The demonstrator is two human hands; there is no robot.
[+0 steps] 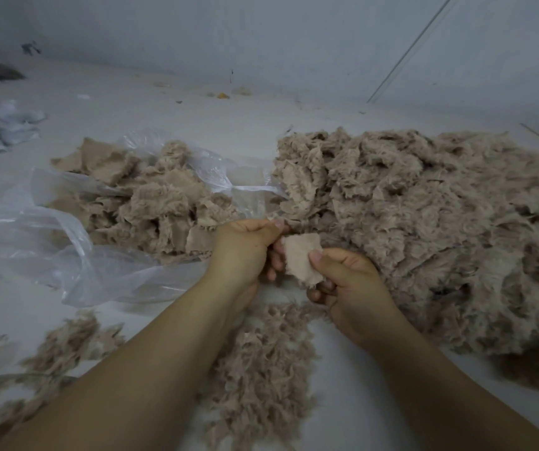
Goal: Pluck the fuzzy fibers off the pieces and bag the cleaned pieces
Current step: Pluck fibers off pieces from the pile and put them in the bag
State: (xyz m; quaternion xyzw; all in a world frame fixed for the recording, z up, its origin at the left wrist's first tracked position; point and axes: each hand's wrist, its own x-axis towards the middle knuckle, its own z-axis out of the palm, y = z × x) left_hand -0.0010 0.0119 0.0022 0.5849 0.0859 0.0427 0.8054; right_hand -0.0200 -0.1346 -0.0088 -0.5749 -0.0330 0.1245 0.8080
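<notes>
Plucking in progress: both hands are working one small fabric piece above the fibre litter.

Nearest the camera, plucked fibers (261,369) are lying loose on the white surface (170,102), directly below the hands. The right hand (349,288) is pinching the piece (300,255) with thumb on its near face and fingers curled behind. The left hand (245,252) is curled tight against the piece's left edge, apparently nipping fuzz, though the fingertips themselves are hidden. In my judgement the step is best done by holding the backing taut and drawing small tufts away from the edge, rather than tearing large clumps. Further off to the left, the open plastic bag (76,242) is holding cleaned pieces, within easy reach of the left hand. Far right, the unprocessed heap (440,222) is lying just beyond the right hand.
</notes>
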